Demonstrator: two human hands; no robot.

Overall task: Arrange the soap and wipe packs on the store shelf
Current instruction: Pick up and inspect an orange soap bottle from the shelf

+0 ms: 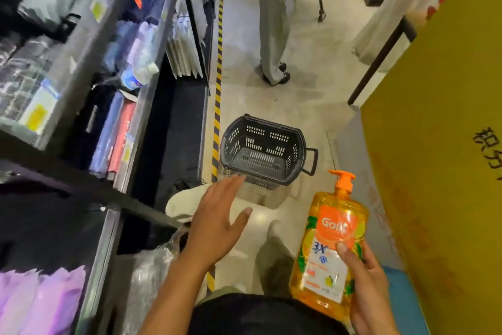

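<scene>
On the left, the store shelf carries rows of soft packs, among them purple packs at the near end. All of it is blurred, so I cannot tell which are wipes or how neatly they sit. A clear bottle lies on its side on a farther shelf level.

In the middle, the left hand hangs above the floor just near of the black basket. Its grip is wide, the fingers straight and spread, and it holds nothing. The basket stands on the aisle floor, and no goods show inside it, which suggests the stock brought in it is mostly unloaded.

To the right, the right hand has its grip closed round the orange soap bottle. The bottle is held upright with the pump on top, well apart from the shelf. A yellow carton fills the right edge, and another person stands far down the aisle.

By my reading the task is late but unfinished. This bottle has yet to be set on the shelf, and no wipe pack is in either hand.
</scene>
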